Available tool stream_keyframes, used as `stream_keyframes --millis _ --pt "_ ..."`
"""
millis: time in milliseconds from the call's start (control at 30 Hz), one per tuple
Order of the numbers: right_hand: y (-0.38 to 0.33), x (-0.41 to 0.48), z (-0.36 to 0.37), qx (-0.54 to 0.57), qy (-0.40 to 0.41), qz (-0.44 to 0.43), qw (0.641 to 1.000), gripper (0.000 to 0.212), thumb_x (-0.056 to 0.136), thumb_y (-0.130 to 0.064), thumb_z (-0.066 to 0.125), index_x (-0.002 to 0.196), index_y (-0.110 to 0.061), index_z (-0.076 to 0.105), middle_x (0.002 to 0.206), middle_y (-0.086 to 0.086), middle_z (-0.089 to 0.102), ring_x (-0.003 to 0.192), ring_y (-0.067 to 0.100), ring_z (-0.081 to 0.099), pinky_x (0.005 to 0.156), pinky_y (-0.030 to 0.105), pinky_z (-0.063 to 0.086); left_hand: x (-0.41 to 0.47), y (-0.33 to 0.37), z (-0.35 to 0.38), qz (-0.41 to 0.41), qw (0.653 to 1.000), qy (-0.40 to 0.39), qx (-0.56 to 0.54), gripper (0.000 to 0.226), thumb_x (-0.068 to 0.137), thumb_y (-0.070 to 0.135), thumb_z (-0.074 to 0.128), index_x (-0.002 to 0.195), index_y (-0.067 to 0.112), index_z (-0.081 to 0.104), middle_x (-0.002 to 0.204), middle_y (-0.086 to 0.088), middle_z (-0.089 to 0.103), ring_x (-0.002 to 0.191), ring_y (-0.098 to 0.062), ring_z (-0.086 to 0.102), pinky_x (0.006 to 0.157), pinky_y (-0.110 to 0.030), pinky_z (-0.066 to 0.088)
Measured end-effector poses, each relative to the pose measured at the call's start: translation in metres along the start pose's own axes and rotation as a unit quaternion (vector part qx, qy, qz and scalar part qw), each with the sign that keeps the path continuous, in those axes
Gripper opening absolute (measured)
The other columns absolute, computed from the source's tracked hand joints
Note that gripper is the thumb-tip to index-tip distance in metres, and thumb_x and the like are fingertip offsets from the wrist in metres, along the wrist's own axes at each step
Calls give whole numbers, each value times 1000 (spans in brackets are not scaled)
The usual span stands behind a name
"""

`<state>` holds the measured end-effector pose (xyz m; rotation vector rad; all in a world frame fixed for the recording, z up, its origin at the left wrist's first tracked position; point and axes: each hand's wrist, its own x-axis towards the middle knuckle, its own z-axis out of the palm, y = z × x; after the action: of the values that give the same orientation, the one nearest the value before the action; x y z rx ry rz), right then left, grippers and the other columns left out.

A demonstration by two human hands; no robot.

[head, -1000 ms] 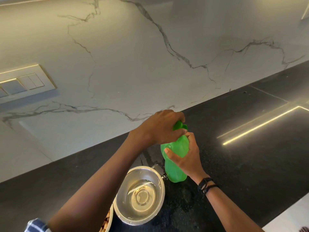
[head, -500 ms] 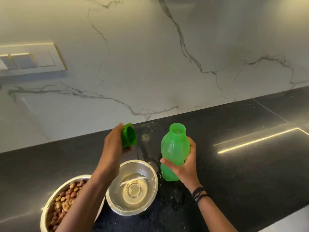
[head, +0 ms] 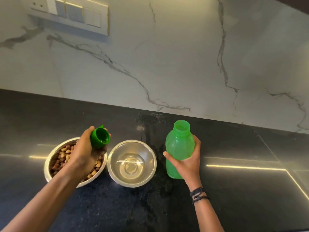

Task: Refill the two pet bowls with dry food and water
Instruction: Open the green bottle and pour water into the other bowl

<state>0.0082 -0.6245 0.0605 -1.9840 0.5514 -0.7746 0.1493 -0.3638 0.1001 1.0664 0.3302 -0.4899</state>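
Wrapping around the middle of the green bottle (head: 179,144), the right hand (head: 188,162) is holding it upright on the counter (head: 234,190), thumb on the near side, mouth open. The left hand (head: 83,153) is pinching the cap (head: 100,138) above the kibble bowl (head: 50,162). Just beside that, the water bowl (head: 151,164) is sitting with a shallow pool in it, the bottle a little to its right. The bottle's plastic is probably thin and may give under a squeeze, so the waist is looking like the safest hold for tipping. How full it is cannot be told. Polished black stone is reflecting strip lights, with what look like wet marks near the bowls, so the steel could skid. Behind, a marble wall is carrying a switch plate (head: 80,15).
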Motion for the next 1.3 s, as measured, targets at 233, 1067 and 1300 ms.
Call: stream_keyframes --millis 233,1067,1300 --pt "-21 -15 -13 -141 -112 -48 983 101 55 -21 95 130 -43 32 122 -32 42 114 -21 42 81 -7 35 -5 1 -28 -40 998 4 -39 40 100 38 44 119 7 61 106 -16 66 70 -18 56 64 -28 43" --pt "-32 -44 -14 -352 -172 24 920 111 54 -15 87 137 -53 23 119 -5 50 109 21 54 90 54 51 -4 0 -44 -65 998 -26 -7 38 101 35 44 107 7 68 87 -12 70 67 -17 55 60 -27 41" --pt "-34 -45 -15 -372 -168 10 913 110 57 -15 86 140 -48 23 118 -5 50 111 20 53 93 51 49 -6 -2 -47 -47 998 -25 -34 40 101 35 41 104 6 68 80 -11 68 58 -16 52 58 -27 41"
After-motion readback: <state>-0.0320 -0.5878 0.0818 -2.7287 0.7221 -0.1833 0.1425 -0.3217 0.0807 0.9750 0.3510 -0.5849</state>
